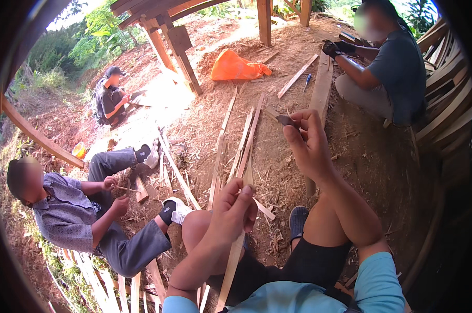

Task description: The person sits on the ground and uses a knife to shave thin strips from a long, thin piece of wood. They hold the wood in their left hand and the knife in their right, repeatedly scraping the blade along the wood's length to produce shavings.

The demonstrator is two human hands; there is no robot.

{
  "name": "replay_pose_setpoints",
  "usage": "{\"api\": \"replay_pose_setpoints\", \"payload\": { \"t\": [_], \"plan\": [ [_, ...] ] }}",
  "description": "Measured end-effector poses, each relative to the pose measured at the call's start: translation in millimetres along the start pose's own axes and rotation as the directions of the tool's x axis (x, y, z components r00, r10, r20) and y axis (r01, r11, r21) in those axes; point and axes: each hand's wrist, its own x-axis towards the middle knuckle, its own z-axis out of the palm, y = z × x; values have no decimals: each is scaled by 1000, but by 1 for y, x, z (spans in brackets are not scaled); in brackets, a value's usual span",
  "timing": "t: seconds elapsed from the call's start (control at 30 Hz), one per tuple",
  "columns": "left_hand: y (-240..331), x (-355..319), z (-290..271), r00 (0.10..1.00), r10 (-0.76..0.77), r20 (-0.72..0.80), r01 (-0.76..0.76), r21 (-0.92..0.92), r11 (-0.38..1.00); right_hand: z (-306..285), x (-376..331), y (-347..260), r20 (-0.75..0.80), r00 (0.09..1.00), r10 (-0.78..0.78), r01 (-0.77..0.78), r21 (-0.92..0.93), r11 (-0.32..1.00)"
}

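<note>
My left hand [235, 206] is closed around a long pale strip of split wood or bamboo [230, 271]. The strip runs from beside my waist, over my thigh, and out past my fingers. Farther forward and to the right, my raised right hand [310, 143] pinches a small dark, flat piece [285, 120] between thumb and fingers. It looks like a short blade, but its full shape is partly hidden by my fingers. The right hand is apart from the strip.
Several wooden strips [223, 141] lie on the shaving-strewn dirt ahead. An orange bag [235, 67] and a thick plank [322, 86] are beyond. One person [64, 203] sits at left, another [387, 68] at right, a third [109, 96] far left. Stacked boards [449, 104] stand at right.
</note>
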Motion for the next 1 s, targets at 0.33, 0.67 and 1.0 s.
{"api": "replay_pose_setpoints", "payload": {
  "t": [0.33, 0.67, 1.0],
  "plan": [
    [25, -1, -23, 996, -92, 3, 92, -86, 992, 14, -19, -23, 351, 936, 38, -88, 127, 988],
    [32, 4, -48, 981, -170, 90, 192, -438, 878, 26, -27, -39, 453, 888, -78, 90, -5, 996],
    [17, 12, -38, 1000, 2, 9, 1, -267, 964, 42, -24, -29, 431, 891, -144, 118, 86, 989]
  ]
}}
